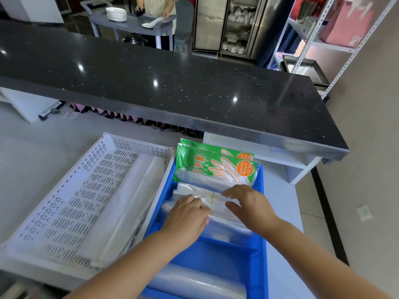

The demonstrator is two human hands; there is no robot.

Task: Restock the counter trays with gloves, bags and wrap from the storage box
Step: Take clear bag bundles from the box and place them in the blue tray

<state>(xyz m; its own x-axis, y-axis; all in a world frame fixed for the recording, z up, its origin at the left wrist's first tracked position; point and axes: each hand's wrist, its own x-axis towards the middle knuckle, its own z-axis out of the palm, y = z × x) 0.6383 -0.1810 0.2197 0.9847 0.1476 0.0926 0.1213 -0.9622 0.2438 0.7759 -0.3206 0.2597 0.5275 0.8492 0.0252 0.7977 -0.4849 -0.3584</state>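
Note:
A blue divided tray (pixel 262 251) stands on the white counter in front of me. Its far compartment holds green packs of gloves (pixel 218 164) standing on edge. In the middle compartment lies a banded bundle of clear bags (pixel 212 200). My left hand (pixel 186 216) grips the bundle's left part with curled fingers. My right hand (pixel 248 205) holds its right part between thumb and fingers. A clear roll of wrap (pixel 194 284) lies in the near compartment.
A white perforated storage box (pixel 71 190) sits left of the tray with long clear rolls (pixel 138 190) inside. A raised black stone counter (pixel 151 78) runs across behind. Metal shelving (pixel 319 39) stands at the far right. A person stands at a grey cart (pixel 133 23) in the background.

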